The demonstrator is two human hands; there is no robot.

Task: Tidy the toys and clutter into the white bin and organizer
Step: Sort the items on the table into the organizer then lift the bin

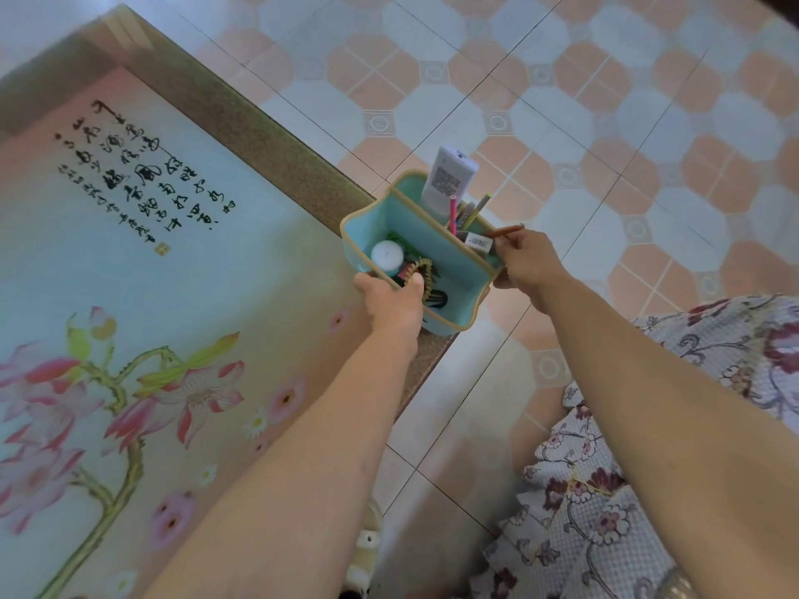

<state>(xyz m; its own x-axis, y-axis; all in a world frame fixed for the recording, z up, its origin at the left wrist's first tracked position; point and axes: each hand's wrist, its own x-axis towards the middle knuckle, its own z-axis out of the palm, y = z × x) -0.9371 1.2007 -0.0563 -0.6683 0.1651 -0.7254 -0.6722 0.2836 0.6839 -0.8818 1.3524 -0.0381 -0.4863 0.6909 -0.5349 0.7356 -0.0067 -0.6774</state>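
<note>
Tiled flooring (pixel 562 80) in peach and pale grey octagons fills the background; at left stands a table (pixel 268 136) with a speckled brown border and a printed top showing pink blossoms and black calligraphy. At the table's right corner sits a turquoise organizer (pixel 415 235) with tan edging, part of it overhanging the floor side. Its near, larger compartment holds a white round object (pixel 387 255), a toothed hair claw (pixel 426 274) and some dark, indistinct items. Its far, narrower compartment holds an upright white remote control (pixel 447 179), a pink pencil (pixel 452 214), a yellow pencil (pixel 477 211) and a small barcoded item (pixel 479 242). Left hand (pixel 391 298) grips the organizer's near rim, thumb hooked over the edge and inside, fingers out of sight on the outer wall. Right hand (pixel 525 261) is curled at the organizer's right end, thumb against the outer wall, fingers pinching a brown pencil (pixel 506 231) just above the rim. At lower right lies floral quilted fabric (pixel 605 490).
</note>
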